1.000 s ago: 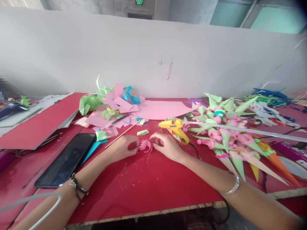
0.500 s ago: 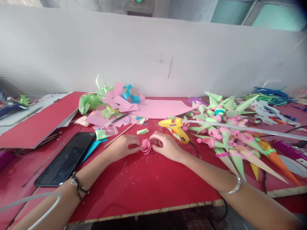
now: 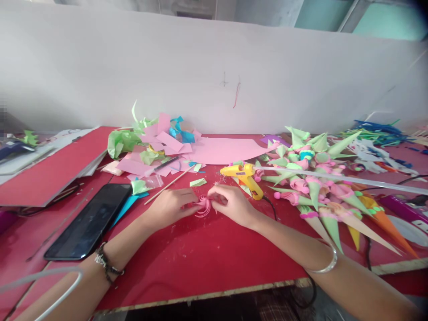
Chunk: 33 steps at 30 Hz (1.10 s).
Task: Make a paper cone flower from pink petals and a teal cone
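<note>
Pink strips are curling between two hands, the piece looking only part-made

Just left of the frame's middle, low down, the left hand (image 3: 171, 207) is bending its fingers inward and pinching the left side of a curled pink piece (image 3: 203, 209) between thumb and fingertips. The right hand (image 3: 234, 206) is rounding its fingers at the piece's right side, thumb close to fingertips; whether it is gripping a strip is impossible to tell.

The piece is showing separate, bowed strips, so cutting and some curling seem done. No cone is showing on it, so it appears less complete than the pieces in the pile.

Just right of the hands, a yellow glue gun (image 3: 246, 176) is lying idle, a clear rod (image 3: 334, 178) running from its back toward the right edge. Left of the hands, a wooden stick (image 3: 169, 188) and a black phone (image 3: 90, 223) are resting on the red table (image 3: 200, 263).

At centre right, a pile of paper cones (image 3: 313, 195) is holding many pieces that look largely assembled. At upper centre, a broad pink sheet (image 3: 224, 151) is lying apparently uncut.
</note>
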Motion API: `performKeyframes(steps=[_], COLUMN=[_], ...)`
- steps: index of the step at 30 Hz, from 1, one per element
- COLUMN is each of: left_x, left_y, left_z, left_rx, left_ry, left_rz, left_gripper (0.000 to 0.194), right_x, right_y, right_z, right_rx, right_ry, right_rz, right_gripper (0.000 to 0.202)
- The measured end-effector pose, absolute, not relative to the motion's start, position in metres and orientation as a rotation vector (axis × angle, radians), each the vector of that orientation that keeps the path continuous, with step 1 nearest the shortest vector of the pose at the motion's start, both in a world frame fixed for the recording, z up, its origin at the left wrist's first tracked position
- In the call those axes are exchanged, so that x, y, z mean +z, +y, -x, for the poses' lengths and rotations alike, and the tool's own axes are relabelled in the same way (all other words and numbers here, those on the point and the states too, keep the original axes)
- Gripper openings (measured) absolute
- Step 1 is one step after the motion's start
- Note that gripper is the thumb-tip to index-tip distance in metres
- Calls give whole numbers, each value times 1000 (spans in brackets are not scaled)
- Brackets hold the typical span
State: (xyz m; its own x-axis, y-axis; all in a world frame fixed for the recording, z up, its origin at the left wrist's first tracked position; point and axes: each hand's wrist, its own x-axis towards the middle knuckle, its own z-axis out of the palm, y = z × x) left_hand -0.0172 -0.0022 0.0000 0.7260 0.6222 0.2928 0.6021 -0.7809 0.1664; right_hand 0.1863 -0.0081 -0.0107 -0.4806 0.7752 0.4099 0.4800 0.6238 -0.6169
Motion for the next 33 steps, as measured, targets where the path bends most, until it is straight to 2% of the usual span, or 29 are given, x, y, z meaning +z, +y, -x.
performKeyframes(steps=[9,23,33], left_x=[1,3,3], left_y=[-3,-2,-4], left_z=[16,15,15], left_rx=[468,487,562], left_ry=[909,766,823], left_rz=[-3081,-3073,-3124], left_gripper=[34,30,31], right_x=[-10,-7,-8], right_y=[-10,-10,-12], right_z=[-188,-187,-189], right_rx=[551,592,549], right_ry=[-2261,-2314,-2251], right_rz=[917,903,889], right_gripper=[13,16,9])
